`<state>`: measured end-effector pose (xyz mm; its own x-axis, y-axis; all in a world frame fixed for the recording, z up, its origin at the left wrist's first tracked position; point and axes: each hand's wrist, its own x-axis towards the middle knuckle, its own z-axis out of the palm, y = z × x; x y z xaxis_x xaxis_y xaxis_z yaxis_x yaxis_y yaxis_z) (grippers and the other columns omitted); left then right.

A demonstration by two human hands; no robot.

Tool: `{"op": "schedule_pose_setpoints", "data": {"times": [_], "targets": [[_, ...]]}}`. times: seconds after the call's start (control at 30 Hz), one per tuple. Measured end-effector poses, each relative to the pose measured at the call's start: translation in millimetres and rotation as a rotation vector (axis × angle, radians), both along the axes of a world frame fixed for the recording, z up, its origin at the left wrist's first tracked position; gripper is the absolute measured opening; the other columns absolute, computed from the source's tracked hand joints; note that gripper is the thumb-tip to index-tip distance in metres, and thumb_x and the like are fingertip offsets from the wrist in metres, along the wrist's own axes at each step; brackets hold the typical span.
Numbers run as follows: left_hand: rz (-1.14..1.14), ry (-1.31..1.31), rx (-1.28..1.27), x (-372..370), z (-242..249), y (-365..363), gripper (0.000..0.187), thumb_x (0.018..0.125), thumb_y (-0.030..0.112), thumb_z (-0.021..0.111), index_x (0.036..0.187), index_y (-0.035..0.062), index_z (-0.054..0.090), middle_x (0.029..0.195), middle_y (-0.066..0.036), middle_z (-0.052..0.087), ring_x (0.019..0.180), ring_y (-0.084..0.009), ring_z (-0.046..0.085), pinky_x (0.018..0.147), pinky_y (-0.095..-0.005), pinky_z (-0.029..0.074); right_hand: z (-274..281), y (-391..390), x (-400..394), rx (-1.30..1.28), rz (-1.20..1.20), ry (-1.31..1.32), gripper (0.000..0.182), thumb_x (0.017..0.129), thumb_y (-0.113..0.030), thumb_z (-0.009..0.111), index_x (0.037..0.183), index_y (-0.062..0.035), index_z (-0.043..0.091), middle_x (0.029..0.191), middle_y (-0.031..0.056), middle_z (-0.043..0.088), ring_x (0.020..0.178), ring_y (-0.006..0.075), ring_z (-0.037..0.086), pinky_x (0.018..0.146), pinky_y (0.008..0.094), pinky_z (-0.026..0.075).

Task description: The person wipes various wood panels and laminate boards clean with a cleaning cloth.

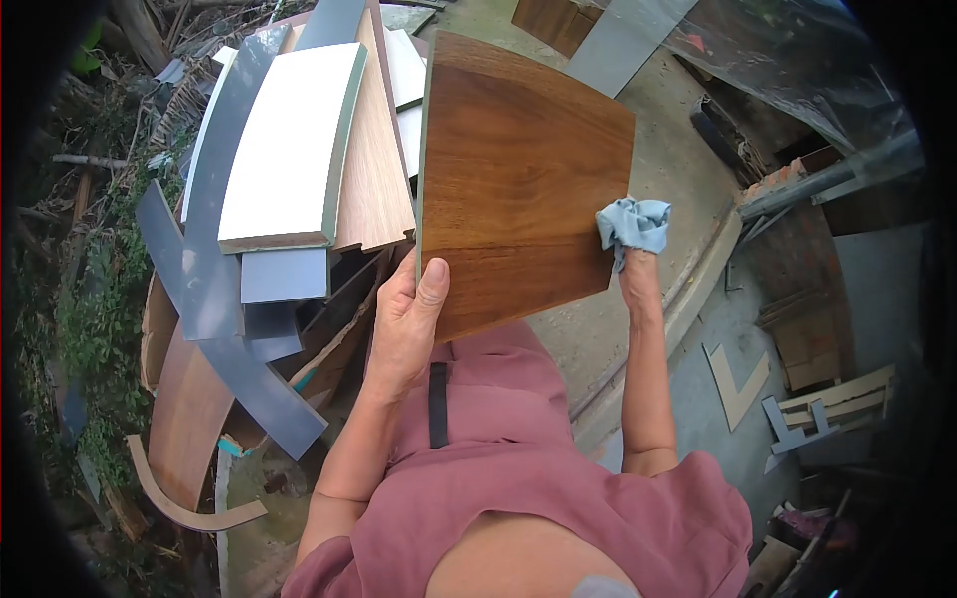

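Note:
A brown wood-grain board [523, 179] stands tilted in front of me, its left edge showing a thin greenish core. My left hand [411, 299] grips its lower left edge, thumb on the brown face and the other fingers hidden behind. At the board's right edge, my right hand [639, 267] is closed on a crumpled light-blue cloth [635, 225]. The cloth covers most of those fingers and appears to touch the board's edge.
To the left is a pile of offcuts, with a white board [294, 149] on top and grey strips [264, 384] below. A curved strip [184, 508] lies lower left. Angled scraps [738, 384] lie on the floor at right, beyond a concrete ledge [688, 299]. Clear plastic sheeting [797, 70] hangs upper right.

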<state>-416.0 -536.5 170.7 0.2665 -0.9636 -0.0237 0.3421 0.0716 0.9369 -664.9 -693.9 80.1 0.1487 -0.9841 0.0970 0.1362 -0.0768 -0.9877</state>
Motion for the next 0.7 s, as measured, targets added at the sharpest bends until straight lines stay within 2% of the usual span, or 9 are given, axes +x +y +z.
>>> {"op": "schedule_pose_setpoints", "data": {"times": [0.03,0.07,0.2,0.3,0.43,0.53,0.6,0.67,0.7], "targets": [[-0.001,0.0,-0.005,1.8,-2.0,3.2,0.049,0.09,0.033,0.046,0.124,-0.003,0.041,0.115,-0.008,0.051,0.106,-0.0111,0.044,0.094,-0.0259,0.032,12.4,-13.8,-1.3,-0.02,0.021,-0.157,0.035,0.088,-0.023,0.053,0.119,-0.0097,0.043,0.109,-0.0007,0.05,0.101,0.0095,0.048,0.086,0.0241,0.038],[-0.062,-0.015,0.003,3.6,-6.3,6.8,0.05,0.09,0.033,0.047,0.124,-0.003,0.041,0.115,-0.008,0.051,0.106,-0.0112,0.045,0.093,-0.0258,0.033,22.1,-30.4,-3.1,-0.015,-0.053,-0.257,0.019,0.085,-0.02,0.058,0.101,-0.014,0.052,0.097,-0.0031,0.056,0.089,0.0076,0.052,0.077,0.0217,0.042],[-0.098,0.066,0.035,-1.1,-8.4,13.8,0.049,0.09,0.035,0.047,0.122,-0.0024,0.043,0.112,-0.008,0.053,0.103,-0.0114,0.048,0.09,-0.0252,0.036,43.6,-75.9,-25.3,0.158,0.254,-0.577,0.037,0.083,-0.024,0.059,0.115,-0.0065,0.05,0.113,0.0058,0.056,0.105,0.0169,0.052,0.09,0.0312,0.042],[-0.06,0.273,0.103,5.2,-15.8,10.8,0.047,0.09,0.035,0.047,0.119,-0.0015,0.046,0.109,-0.008,0.054,0.099,-0.0111,0.05,0.086,-0.0252,0.039,35.0,-68.7,-22.1,0.273,0.183,-0.633,0.04,0.083,-0.027,0.058,0.117,-0.007,0.049,0.113,0.0034,0.055,0.102,0.0159,0.052,0.089,0.0317,0.043],[0.005,0.277,0.104,9.2,-21.8,7.3,0.045,0.09,0.038,0.045,0.114,-0.001,0.048,0.105,-0.008,0.056,0.094,-0.0108,0.053,0.081,-0.0254,0.043,24.9,-25.7,-23.8,0.31,0.201,-0.656,0.044,0.083,-0.029,0.059,0.119,-0.0073,0.047,0.116,0.0028,0.053,0.105,0.0159,0.051,0.089,0.0314,0.042],[0.033,0.287,0.073,14.6,-16.5,4.4,0.045,0.09,0.038,0.046,0.112,-0.0011,0.049,0.104,-0.009,0.056,0.092,-0.0117,0.054,0.08,-0.0257,0.044,17.7,12.5,-33.5,0.277,0.105,-0.569,0.045,0.083,-0.03,0.059,0.121,-0.0091,0.045,0.119,0.0024,0.051,0.107,0.0152,0.049,0.089,0.0308,0.042],[0.045,0.297,0.062,17.4,-12.8,2.7,0.043,0.09,0.036,0.046,0.111,-0.0013,0.049,0.103,-0.009,0.056,0.091,-0.0123,0.055,0.08,-0.026,0.045,23.6,31.8,-40.9,0.257,0.197,-0.395,0.045,0.083,-0.03,0.058,0.121,-0.0108,0.044,0.119,0.0015,0.05,0.109,0.0153,0.048,0.091,0.0302,0.04],[0.06,0.268,0.034,23.1,-15.7,2.7,0.042,0.09,0.035,0.046,0.11,-0.0016,0.049,0.103,-0.009,0.056,0.092,-0.0122,0.055,0.079,-0.0257,0.045,23.3,14.5,-52.5,0.231,0.098,-0.4,0.037,0.084,-0.025,0.057,0.117,-0.0084,0.049,0.115,0.0054,0.054,0.106,0.0171,0.051,0.093,0.032,0.04],[0.057,0.255,0.025,25.9,-19.1,3.4,0.042,0.09,0.033,0.048,0.113,-0.002,0.048,0.105,-0.009,0.056,0.094,-0.0122,0.054,0.083,-0.0255,0.043,35.8,5.6,-57.2,0.106,-0.008,-0.166,0.037,0.084,-0.024,0.058,0.116,-0.0084,0.049,0.115,0.0049,0.053,0.106,0.0168,0.051,0.092,0.031,0.04]]}}
